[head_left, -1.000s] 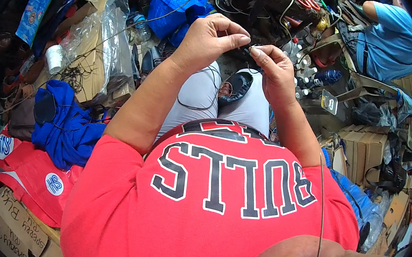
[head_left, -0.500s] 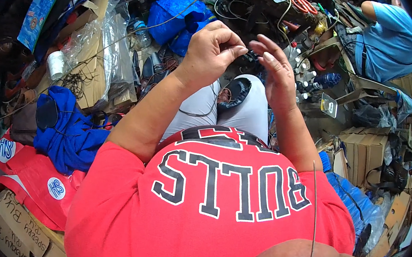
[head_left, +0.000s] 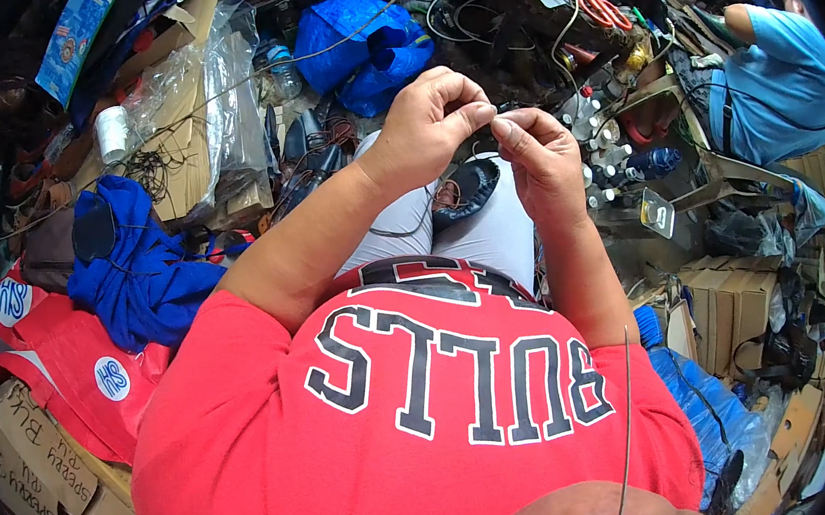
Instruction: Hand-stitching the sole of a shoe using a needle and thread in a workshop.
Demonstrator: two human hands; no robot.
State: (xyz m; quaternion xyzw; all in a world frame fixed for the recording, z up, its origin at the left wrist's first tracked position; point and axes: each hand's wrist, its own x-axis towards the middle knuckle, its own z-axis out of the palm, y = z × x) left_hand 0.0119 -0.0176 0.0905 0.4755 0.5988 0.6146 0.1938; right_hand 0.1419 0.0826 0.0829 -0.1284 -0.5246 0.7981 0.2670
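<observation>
My left hand [head_left: 427, 127] is raised above my knees, its thumb and forefinger pressed together in a pinch. Close beside it on the right, my right hand [head_left: 543, 155] pinches too, fingertips almost meeting those of the left. Whatever lies between the fingertips is too small to make out. Below the hands, a dark shoe [head_left: 471, 189] rests between my thighs, partly hidden by the right hand. A thin dark thread [head_left: 398, 233] loops over my light grey trousers [head_left: 505, 233].
To the left lie a blue cloth [head_left: 137, 271], a white thread spool [head_left: 113, 133] and flattened cardboard. Ahead are a blue plastic bag [head_left: 339, 39] and orange-handled scissors [head_left: 603, 11]. Several small bottles [head_left: 608, 131] stand to the right. Another person in a blue shirt [head_left: 781, 83] sits beyond them.
My right hand has moved left toward the left hand, and its spread fingers have closed into a pinch. The left hand keeps its pinch and has dropped slightly.
</observation>
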